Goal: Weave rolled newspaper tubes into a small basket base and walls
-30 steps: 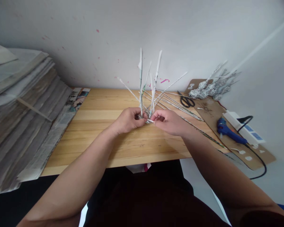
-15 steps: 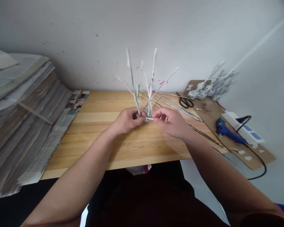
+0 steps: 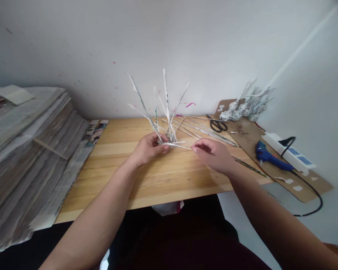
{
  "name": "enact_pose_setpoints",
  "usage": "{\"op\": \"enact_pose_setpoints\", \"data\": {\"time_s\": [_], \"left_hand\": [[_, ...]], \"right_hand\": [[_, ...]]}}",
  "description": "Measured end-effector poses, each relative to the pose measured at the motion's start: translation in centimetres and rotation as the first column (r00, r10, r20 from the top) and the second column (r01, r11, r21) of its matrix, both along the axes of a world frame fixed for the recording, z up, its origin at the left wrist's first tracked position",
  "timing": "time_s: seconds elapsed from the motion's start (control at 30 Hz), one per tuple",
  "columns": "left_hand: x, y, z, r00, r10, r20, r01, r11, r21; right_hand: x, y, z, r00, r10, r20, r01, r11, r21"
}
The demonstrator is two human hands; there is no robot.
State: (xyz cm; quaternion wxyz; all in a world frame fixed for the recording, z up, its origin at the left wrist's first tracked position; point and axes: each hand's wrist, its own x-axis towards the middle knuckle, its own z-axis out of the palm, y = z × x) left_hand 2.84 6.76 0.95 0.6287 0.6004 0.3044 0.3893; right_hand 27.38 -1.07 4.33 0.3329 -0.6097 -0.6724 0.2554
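A small woven paper base (image 3: 172, 141) rests on the wooden table, with several rolled-paper sticks (image 3: 166, 98) standing up from it and fanning outward. My left hand (image 3: 150, 149) grips the base at its left side, fingers closed around the edge. To the right, my right hand (image 3: 210, 152) pinches one thin rolled-paper strip (image 3: 183, 146) that runs from the front of the base to my fingertips. The far side of the base is hidden behind the sticks and my left fingers.
Loose paper sticks (image 3: 204, 129) lie behind my right hand, near black scissors (image 3: 218, 125). At right, a blue glue gun (image 3: 273, 157) and a white power strip (image 3: 290, 152) sit on cardboard (image 3: 242, 137) by foil-like bundles (image 3: 239, 110). Tall newspaper stacks (image 3: 45, 150) stand left.
My right hand has moved away to the right, drawing the paper strip out from the base. The base and its upright sticks have turned and lean more to the left.
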Motion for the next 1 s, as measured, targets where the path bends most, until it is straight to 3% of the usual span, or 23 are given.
{"op": "enact_pose_setpoints", "data": {"time_s": [0.23, 0.6, 1.0], "left_hand": [[-0.31, 0.25, -0.29, 0.996, 0.009, -0.085, -0.007, 1.0, 0.023], [-0.13, 0.17, -0.28, 1.0, -0.015, -0.016, 0.014, 0.998, -0.068], [-0.15, 0.01, 0.07, 0.999, -0.002, -0.038, -0.001, 0.997, -0.072]], "right_hand": [[-0.13, -0.65, 0.19, 0.994, 0.024, 0.109, -0.028, 0.999, 0.038], [-0.72, -0.86, -0.11, 0.994, 0.037, 0.102, -0.042, 0.998, 0.042], [-0.57, -0.85, -0.16, 0.994, 0.039, 0.099, -0.048, 0.994, 0.094]]}}
